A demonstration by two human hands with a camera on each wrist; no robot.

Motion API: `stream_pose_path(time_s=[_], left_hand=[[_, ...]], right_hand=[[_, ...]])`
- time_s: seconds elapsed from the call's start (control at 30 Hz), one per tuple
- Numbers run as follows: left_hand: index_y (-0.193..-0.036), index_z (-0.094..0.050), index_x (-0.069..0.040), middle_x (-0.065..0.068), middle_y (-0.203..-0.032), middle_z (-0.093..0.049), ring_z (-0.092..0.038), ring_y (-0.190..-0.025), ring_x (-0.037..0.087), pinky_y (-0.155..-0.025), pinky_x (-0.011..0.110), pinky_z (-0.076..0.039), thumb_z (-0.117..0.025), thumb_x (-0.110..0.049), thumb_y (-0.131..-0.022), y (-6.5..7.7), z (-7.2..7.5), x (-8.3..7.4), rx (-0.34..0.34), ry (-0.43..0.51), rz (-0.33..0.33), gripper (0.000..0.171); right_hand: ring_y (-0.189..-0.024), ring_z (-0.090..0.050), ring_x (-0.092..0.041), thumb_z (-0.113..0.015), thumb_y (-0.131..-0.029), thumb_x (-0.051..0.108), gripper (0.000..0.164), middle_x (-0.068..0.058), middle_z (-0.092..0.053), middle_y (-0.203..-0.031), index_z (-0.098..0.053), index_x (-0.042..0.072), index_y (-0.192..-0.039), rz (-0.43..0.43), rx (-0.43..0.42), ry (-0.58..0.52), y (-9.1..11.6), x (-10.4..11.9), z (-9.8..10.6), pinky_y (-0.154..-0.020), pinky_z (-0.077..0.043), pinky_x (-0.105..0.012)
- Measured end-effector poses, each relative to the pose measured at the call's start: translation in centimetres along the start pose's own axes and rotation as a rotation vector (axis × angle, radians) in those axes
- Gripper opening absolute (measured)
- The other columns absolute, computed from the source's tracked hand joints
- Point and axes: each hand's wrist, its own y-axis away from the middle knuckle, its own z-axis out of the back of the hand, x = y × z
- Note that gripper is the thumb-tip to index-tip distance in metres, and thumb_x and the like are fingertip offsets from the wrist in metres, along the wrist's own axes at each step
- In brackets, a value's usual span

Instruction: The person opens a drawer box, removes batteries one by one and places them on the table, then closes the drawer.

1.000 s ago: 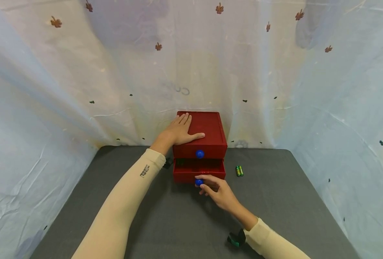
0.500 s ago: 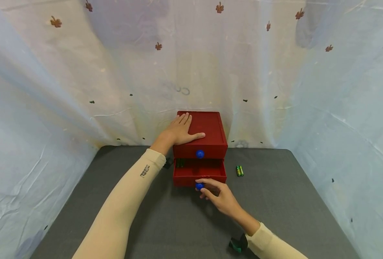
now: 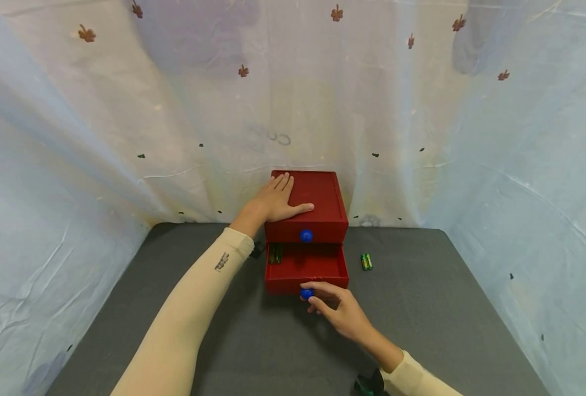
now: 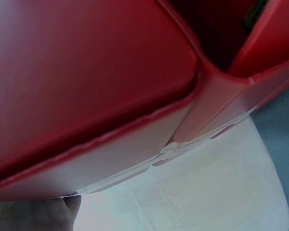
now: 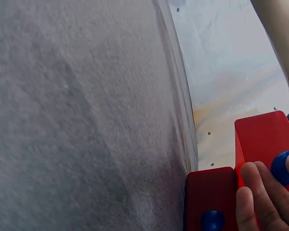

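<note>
A red two-drawer box [image 3: 322,192] stands at the back of the table in the head view. My left hand [image 3: 275,201] rests on its top with fingers spread. Below, the lower drawer [image 3: 283,286] is pulled out towards me. Thumb and index finger of my right hand [image 3: 344,312] pinch its blue knob [image 3: 307,294]; the right wrist view shows the same knob [image 5: 281,168] at the thumb. Green batteries [image 3: 275,254] lie at the drawer's left side. The upper drawer [image 3: 283,233], with its own blue knob [image 3: 305,236], is closed.
Two green batteries [image 3: 366,262] lie side by side on the dark grey table [image 3: 421,308], right of the box. A pale patterned curtain [image 3: 184,110] hangs behind the table and along both sides.
The lower drawer has slid further out towards me with my right hand on its knob, bringing the batteries inside into view. My left hand has stayed on the box top.
</note>
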Motion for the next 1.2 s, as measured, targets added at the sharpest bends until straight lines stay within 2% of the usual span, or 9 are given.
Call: stream_pose_path(time_s=[0.2,0.4,0.6,0.83,1.2], left_hand=[[-0.173,-0.004,-0.005,0.014,-0.181,0.0,0.002,-0.168,0.029,-0.136,0.042,0.003,-0.037,-0.084,-0.099,-0.2,-0.2,0.3,-0.003,0.004,-0.002,0.113],[-0.173,-0.003,-0.005,0.015,-0.181,0.0,0.003,-0.168,0.029,-0.135,0.042,0.004,-0.037,-0.084,-0.099,-0.3,-0.2,0.3,0.005,0.008,-0.005,0.113],[-0.173,-0.003,-0.005,0.015,-0.181,0.001,0.003,-0.168,0.029,-0.135,0.043,0.005,-0.038,-0.082,-0.1,-0.1,0.0,0.1,0.018,0.012,-0.005,0.112],[-0.173,-0.003,-0.005,0.015,-0.181,0.001,0.004,-0.167,0.03,-0.135,0.042,0.005,-0.038,-0.082,-0.1,-0.2,0.1,0.2,0.023,0.014,-0.006,0.111],[-0.173,-0.003,-0.005,0.015,-0.181,0.001,0.004,-0.168,0.029,-0.135,0.042,0.006,-0.037,-0.083,-0.1,-0.5,-0.2,0.4,0.014,0.008,-0.009,0.112]], right_hand=[[-0.088,-0.077,-0.038,-0.066,-0.108,0.013,0.035,-0.012,-0.077,-0.12,-0.069,0.013,-0.143,-0.008,0.007,-0.015,0.8,0.1,-0.4,-0.08,-0.067,-0.046],[-0.088,-0.077,-0.038,-0.066,-0.108,0.011,0.035,-0.013,-0.077,-0.12,-0.07,0.013,-0.142,0.002,-0.006,-0.007,1.4,0.1,-0.8,-0.08,-0.067,-0.041],[-0.087,-0.079,-0.03,-0.067,-0.107,0.011,0.035,-0.011,-0.077,-0.12,-0.07,0.014,-0.142,0.008,-0.018,0.003,1.9,0.3,-1.1,-0.079,-0.066,-0.035],[-0.086,-0.077,-0.036,-0.065,-0.108,0.008,0.035,-0.014,-0.077,-0.121,-0.069,0.01,-0.143,0.032,-0.008,-0.021,2.6,0.5,-1.4,-0.08,-0.066,-0.038],[-0.086,-0.079,-0.028,-0.065,-0.108,0.008,0.035,-0.008,-0.075,-0.129,-0.069,0.012,-0.142,0.057,-0.021,0.004,3.6,0.8,-1.9,-0.09,-0.064,-0.034]])
